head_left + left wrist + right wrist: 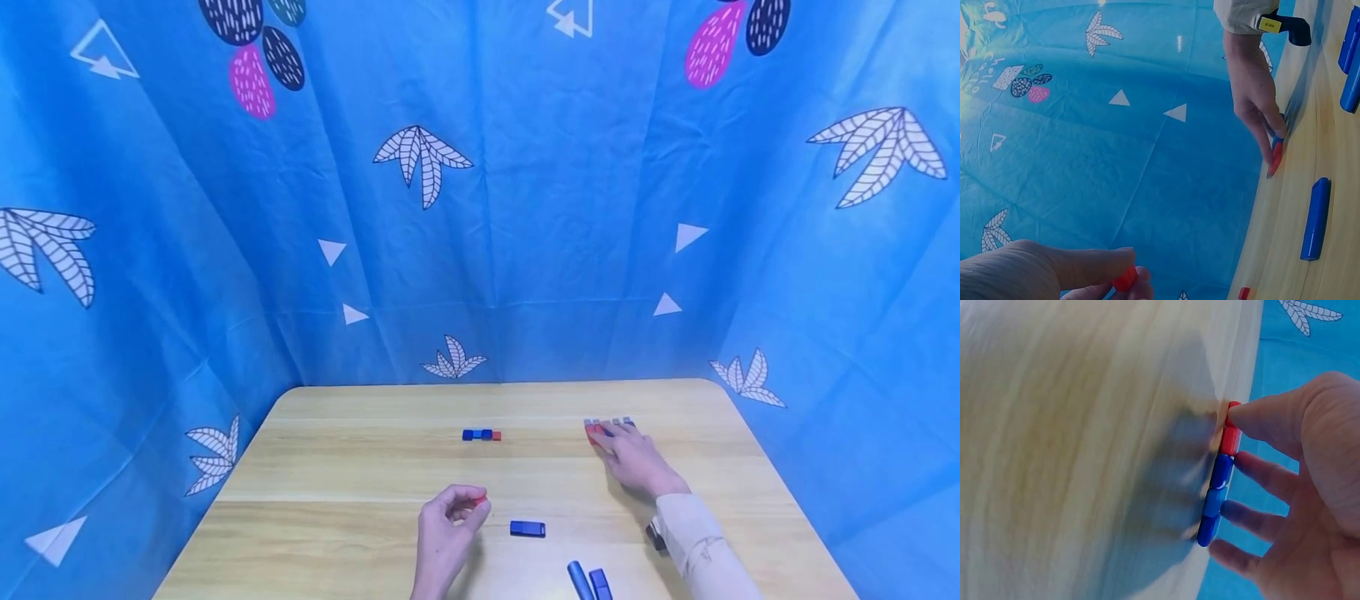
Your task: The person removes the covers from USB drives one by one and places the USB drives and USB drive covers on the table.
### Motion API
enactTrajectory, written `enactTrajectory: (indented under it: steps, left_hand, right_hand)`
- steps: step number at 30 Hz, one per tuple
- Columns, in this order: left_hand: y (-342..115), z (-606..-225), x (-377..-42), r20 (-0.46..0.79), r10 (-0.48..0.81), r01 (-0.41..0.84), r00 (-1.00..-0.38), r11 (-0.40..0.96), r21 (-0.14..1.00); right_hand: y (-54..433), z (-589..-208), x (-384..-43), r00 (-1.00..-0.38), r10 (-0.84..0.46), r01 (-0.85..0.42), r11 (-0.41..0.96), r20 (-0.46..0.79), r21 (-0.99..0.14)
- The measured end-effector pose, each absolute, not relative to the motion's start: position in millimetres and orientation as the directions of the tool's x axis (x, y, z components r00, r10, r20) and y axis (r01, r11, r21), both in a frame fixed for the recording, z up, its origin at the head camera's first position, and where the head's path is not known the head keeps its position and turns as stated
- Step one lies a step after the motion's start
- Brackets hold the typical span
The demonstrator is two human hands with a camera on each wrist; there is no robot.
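My left hand (448, 533) pinches a small red piece (1124, 279) between thumb and fingertips, above the table. At the back right, my right hand (636, 463) reaches over a side-by-side row of small red and blue sticks (1222, 472) with silvery far ends. Its thumb lies at the red end of that row, and its straight, spread fingers touch or lie close along the blue ones. A short row of blue and red pieces (480, 435) sits at the back middle. Between my hands lies a dark blue stick (527, 529).
Near the front edge lie a blue cylinder (579, 581) and a blue block (601, 584), close together. Blue patterned curtains (570, 250) stand behind and beside the wooden table (337, 467). A black device (656, 534) is under the right sleeve.
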State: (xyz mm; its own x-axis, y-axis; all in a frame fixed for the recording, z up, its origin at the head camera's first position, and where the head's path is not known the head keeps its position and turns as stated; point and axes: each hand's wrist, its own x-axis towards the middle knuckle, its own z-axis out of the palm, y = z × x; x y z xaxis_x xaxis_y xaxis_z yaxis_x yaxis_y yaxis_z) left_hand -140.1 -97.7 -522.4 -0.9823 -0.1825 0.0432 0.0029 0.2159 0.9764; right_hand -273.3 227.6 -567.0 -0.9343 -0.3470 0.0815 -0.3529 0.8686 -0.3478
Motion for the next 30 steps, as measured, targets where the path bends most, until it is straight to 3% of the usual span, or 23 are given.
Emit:
enactTrajectory:
  steps: [12,17,24,30]
  left_hand:
    - [-96.7,-522.2,-141.5,0.064,-0.190,0.019,-0.980,0.229,0.973]
    - [-96.4,-521.3,-141.4,0.056,-0.184,0.013,-0.981,0.227,0.974]
    - [-97.1,-520.9,-140.8,0.046,-0.179,0.005,-0.983,0.221,0.975]
    - [-97.4,-523.1,-140.7,0.047,-0.187,0.004,-0.981,0.223,0.975]
  right_hand:
    - [231.1,-572.1,-276.4,-0.909,-0.383,-0.417,0.844,0.166,-0.336]
    - [237.9,-571.3,-281.9,-0.934,-0.302,-0.354,0.861,0.192,-0.366]
    - [256.5,-573.1,-286.7,-0.974,-0.210,-0.225,0.862,0.083,-0.455]
    - [261.0,-572.1,-284.7,-0.971,-0.234,-0.229,0.843,0.052,-0.487]
